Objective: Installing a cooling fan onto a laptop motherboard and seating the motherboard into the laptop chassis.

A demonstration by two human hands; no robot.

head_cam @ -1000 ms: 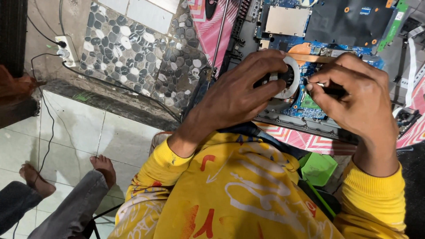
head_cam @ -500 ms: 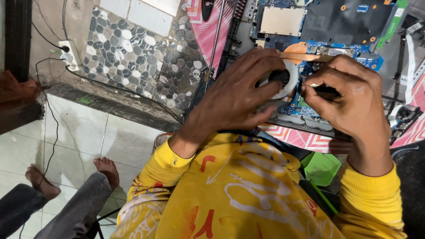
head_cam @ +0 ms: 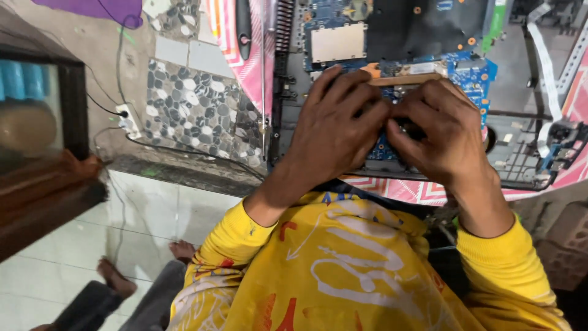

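Together, hands (head_cam: 392,132) over circuit board (head_cam: 465,73).

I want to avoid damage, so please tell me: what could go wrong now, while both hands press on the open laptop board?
1. The left hand and right hand cover the blue circuit board; bare fingers might bend or soil small parts.
2. The copper heat pipe lies just beyond the fingertips; a slip could perhaps bend it.
3. The white ribbon cable hangs loose beside the right hand and might snag.
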